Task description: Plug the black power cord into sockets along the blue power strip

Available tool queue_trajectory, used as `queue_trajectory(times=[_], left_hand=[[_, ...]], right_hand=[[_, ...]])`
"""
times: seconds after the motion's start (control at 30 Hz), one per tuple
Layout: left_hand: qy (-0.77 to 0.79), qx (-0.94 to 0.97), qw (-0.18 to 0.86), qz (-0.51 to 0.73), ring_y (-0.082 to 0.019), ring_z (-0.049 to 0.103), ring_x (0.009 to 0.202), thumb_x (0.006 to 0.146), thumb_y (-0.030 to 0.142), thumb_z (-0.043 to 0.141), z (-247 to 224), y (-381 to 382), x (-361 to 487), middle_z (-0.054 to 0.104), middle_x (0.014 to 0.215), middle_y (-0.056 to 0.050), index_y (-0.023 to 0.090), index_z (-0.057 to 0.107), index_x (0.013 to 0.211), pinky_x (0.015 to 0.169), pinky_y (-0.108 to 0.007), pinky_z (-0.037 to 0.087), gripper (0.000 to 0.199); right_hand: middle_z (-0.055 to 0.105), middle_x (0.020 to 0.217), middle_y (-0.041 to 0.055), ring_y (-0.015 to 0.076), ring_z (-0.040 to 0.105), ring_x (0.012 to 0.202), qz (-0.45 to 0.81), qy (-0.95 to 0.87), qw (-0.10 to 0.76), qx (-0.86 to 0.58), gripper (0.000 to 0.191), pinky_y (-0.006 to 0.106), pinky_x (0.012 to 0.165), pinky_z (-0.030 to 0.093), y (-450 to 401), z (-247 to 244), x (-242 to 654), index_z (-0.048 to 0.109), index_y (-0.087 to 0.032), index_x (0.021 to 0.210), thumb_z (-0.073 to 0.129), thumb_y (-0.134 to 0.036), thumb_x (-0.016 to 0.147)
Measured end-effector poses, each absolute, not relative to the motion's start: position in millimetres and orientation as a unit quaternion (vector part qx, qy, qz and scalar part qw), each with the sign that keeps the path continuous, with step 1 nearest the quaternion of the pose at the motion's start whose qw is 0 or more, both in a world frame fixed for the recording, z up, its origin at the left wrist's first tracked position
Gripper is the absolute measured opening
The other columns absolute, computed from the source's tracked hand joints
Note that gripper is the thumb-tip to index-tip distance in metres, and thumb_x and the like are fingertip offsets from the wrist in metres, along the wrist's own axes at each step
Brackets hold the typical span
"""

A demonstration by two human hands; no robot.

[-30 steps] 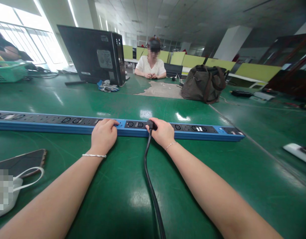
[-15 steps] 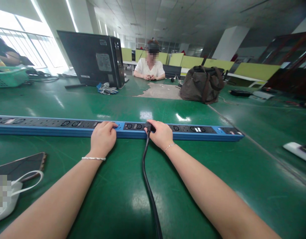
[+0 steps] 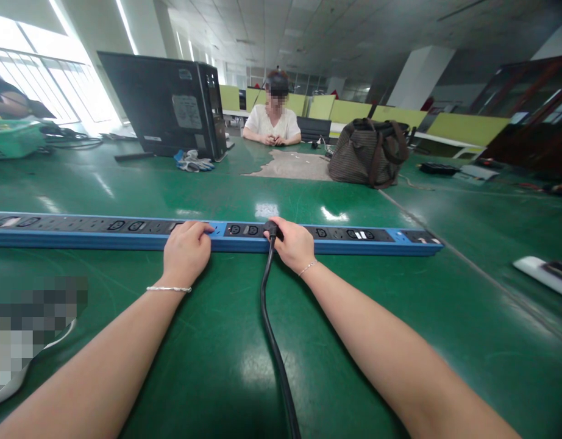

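And here on the green bench (image 3: pixel 226 353) lies the long blue power strip (image 3: pixel 244 245), running crosswise in front of the person, its row of black outlets facing up! The right hand (image 3: pixel 297 244) is right on it, thumb and fingers pinching a black plug (image 3: pixel 272 230) over the outlets just right of the middle; whether its pins are fully seated, we cannot tell, the grip covers them. From that plug a thick black cord (image 3: pixel 269 311) snakes down towards the near edge, between the two forearms. Over to the left hand (image 3: pixel 187 251), resting on the strip beside a blue section, fingers bent over the outlets; how tightly it grips, the view won't say. Beyond, a black computer case (image 3: pixel 153 103) stands with crumpled gloves (image 3: pixel 193 161) just beside it, a brown bag (image 3: pixel 366 153) sits farther right, and between them, across the bench, a co-worker (image 3: pixel 274 124) in white sits with hands together.
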State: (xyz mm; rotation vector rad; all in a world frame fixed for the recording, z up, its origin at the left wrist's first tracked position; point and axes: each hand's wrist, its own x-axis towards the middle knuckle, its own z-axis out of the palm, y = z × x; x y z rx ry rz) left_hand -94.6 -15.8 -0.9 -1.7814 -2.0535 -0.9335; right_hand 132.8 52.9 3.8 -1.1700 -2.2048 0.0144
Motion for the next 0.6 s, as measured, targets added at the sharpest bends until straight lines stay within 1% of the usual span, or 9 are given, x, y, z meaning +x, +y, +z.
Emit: queue_trajectory(times=[0.33, 0.5, 0.6], left_hand=[[-0.704, -0.616, 0.135, -0.327, -0.023, 0.057, 0.094, 0.079, 0.018, 0.038, -3.0, -14.0, -96.7, 0.067, 0.095, -0.005, 0.022, 0.067, 0.087, 0.089, -0.037, 0.043, 0.030], [-0.706, -0.613, 0.132, -0.330, -0.023, 0.057, 0.095, 0.078, 0.018, 0.038, -2.4, -13.9, -95.6, 0.067, 0.094, -0.006, 0.022, 0.067, 0.086, 0.089, -0.037, 0.043, 0.030], [-0.705, -0.612, 0.129, -0.333, -0.024, 0.057, 0.096, 0.078, 0.018, 0.038, -2.1, -13.6, -95.5, 0.067, 0.094, -0.006, 0.021, 0.067, 0.087, 0.090, -0.038, 0.043, 0.030]], right_hand=[[0.069, 0.105, 0.0047, 0.0201, 0.062, 0.093, -0.002, -0.839, 0.324, -0.438, 0.034, 0.029, 0.080, 0.044, 53.4, 1.1, 133.3, 0.059, -0.024, 0.115, 0.045, -0.044, 0.091], [0.067, 0.109, 0.0069, 0.0198, 0.059, 0.101, -0.020, -0.852, 0.331, -0.407, 0.036, 0.028, 0.087, 0.042, 54.3, -2.5, 133.2, 0.057, -0.021, 0.117, 0.040, -0.043, 0.093], [0.067, 0.109, 0.0073, 0.0200, 0.059, 0.101, -0.029, -0.851, 0.335, -0.404, 0.037, 0.028, 0.089, 0.042, 54.3, -3.7, 132.8, 0.057, -0.020, 0.116, 0.039, -0.043, 0.094]])
